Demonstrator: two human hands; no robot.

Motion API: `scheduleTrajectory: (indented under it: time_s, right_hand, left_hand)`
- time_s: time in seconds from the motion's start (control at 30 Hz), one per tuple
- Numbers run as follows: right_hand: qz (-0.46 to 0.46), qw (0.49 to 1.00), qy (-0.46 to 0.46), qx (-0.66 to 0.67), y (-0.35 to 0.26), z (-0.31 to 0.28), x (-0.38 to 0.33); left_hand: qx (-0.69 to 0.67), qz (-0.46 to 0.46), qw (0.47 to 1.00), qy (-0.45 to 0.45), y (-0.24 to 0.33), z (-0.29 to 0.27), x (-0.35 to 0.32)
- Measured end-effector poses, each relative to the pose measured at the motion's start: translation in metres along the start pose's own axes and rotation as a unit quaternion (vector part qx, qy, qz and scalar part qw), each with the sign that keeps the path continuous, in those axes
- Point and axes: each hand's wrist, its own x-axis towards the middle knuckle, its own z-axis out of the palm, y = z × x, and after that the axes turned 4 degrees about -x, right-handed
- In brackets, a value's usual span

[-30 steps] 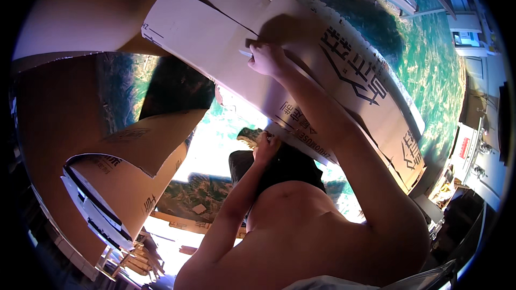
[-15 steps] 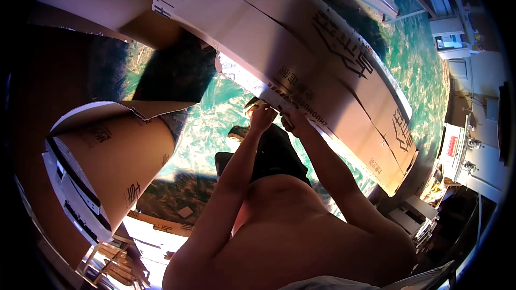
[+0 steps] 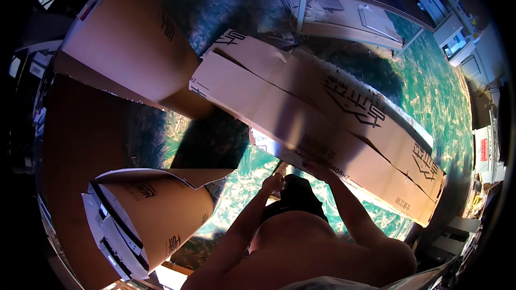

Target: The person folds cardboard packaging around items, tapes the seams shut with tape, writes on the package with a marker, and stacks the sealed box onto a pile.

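Since the earlier frames, the flattened carton sits further from the body & stretches more diagonally, from upper centre down to lower right; both hands are now at its near edge rather than up on its face.

Left hand: fingers curled into a loose fist, just below the carton's lower edge, near the pale strip w/ printing. Can't tell whether it actually pinches the edge or only sits beside it.

Right hand: pressed against the carton's near edge, fingers over the cardboard; looks like it has hold of the edge, but the fingertips are in shadow, so how tight the grip is can't be told.

Carton itself: long, brown, folded flat, w/ dark printed characters on its panels and a crease/seam running along its length. It lies tilted over the green patterned floor, its far end toward the right.

Nearby:
- a large brown cardboard sheet at upper left, partly overlapped by the carton's left end
- a curved cardboard piece at lower left, w/ white edging, well apart from both hands
- a dark object just below the hands, btw the forearms
- grey cabinets along the top
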Motion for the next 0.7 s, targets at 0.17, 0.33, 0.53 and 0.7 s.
scheduleTrajectory:
  time_s: [0.17, 0.33, 0.53, 0.7]
  right_hand:
    - [0.077, 0.992, -0.056, 0.087, -0.045, -0.032, 0.006]
    - [0.104, 0.964, 0.242, -0.050, -0.059, -0.129, 0.054]
    - [0.084, 0.845, 0.498, -0.177, -0.025, -0.182, 0.090]
    - [0.217, 0.718, 0.648, -0.136, -0.006, -0.090, 0.078]
  left_hand:
    - [-0.026, 0.095, 0.995, 0.029, 0.083, -0.092, -0.036]
    - [0.153, 0.365, 0.915, 0.079, 0.160, -0.167, 0.015]
    - [0.284, 0.589, 0.747, 0.124, 0.199, -0.240, 0.120]
    - [0.247, 0.432, 0.832, 0.246, 0.103, -0.377, 0.167]
